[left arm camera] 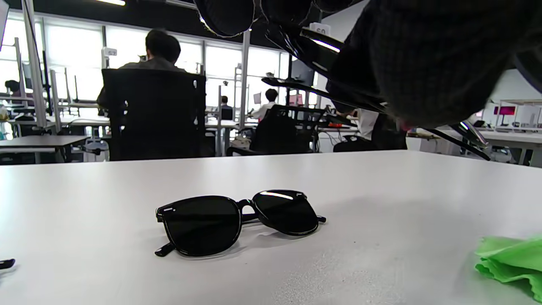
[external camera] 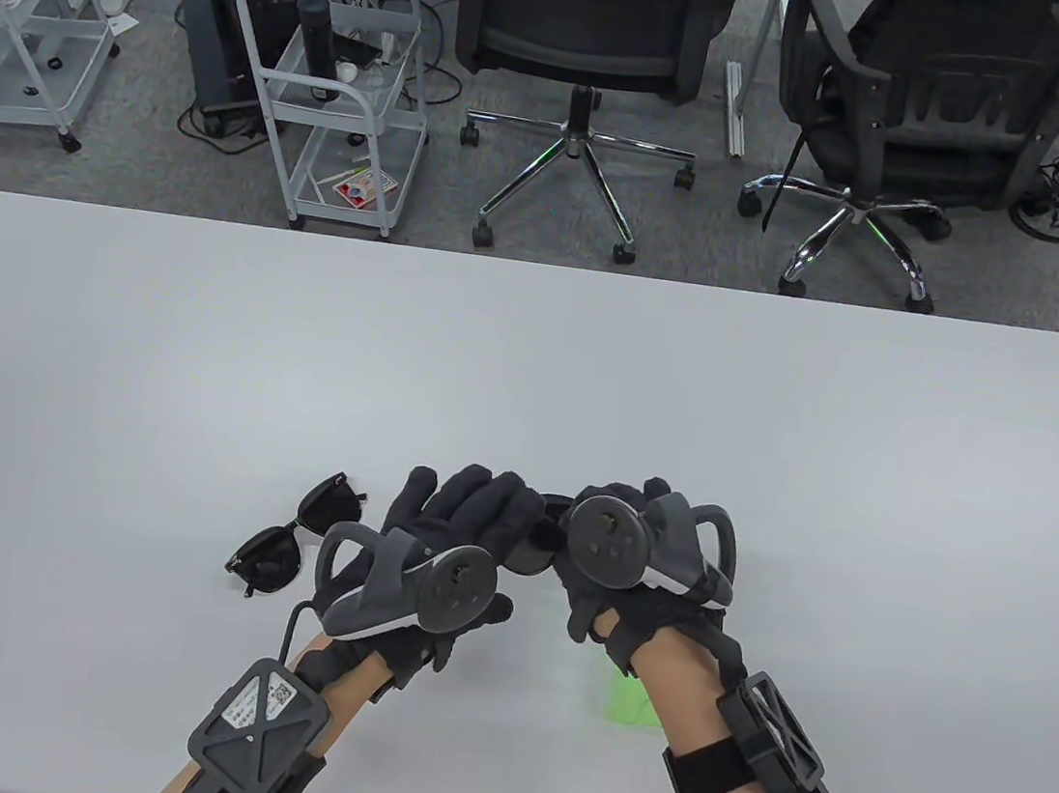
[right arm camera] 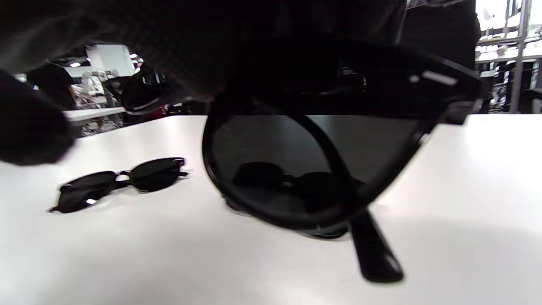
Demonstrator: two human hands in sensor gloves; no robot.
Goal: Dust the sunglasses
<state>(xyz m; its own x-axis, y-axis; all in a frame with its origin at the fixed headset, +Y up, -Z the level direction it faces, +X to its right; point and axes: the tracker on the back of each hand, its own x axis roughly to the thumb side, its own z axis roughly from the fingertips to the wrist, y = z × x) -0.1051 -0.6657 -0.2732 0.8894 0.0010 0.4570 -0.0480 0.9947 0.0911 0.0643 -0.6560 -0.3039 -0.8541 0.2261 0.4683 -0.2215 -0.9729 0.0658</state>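
A pair of sunglasses is held above the white table between both gloved hands.

The right hand is curled round one end of the held frame, its lens filling the right wrist view; the left hand is closed on the other end, fingers bent over it. A second pair of sunglasses is seen folded flat on the table, just left of the left hand. A green cloth is partly hidden beneath the right wrist.
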